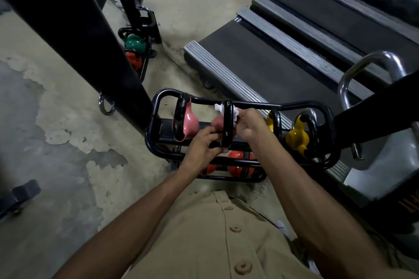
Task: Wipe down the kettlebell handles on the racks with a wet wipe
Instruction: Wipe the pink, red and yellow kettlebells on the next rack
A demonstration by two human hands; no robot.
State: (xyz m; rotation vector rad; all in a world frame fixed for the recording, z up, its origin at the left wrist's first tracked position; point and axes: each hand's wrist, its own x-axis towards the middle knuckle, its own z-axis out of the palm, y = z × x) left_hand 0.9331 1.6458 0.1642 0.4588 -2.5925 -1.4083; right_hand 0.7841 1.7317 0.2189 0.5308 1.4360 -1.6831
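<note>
The right hand (250,124) pinches a wipe (218,108) round a black kettlebell handle (227,120) while the left hand (201,145) grips its near end.

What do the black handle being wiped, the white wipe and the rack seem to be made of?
The black handle looks like glossy coated metal: highlights glint along it. The white wipe seems thin soft fabric or paper, crumpled around the handle. The rack appears to be black-painted metal tubing with a faint sheen.
</note>
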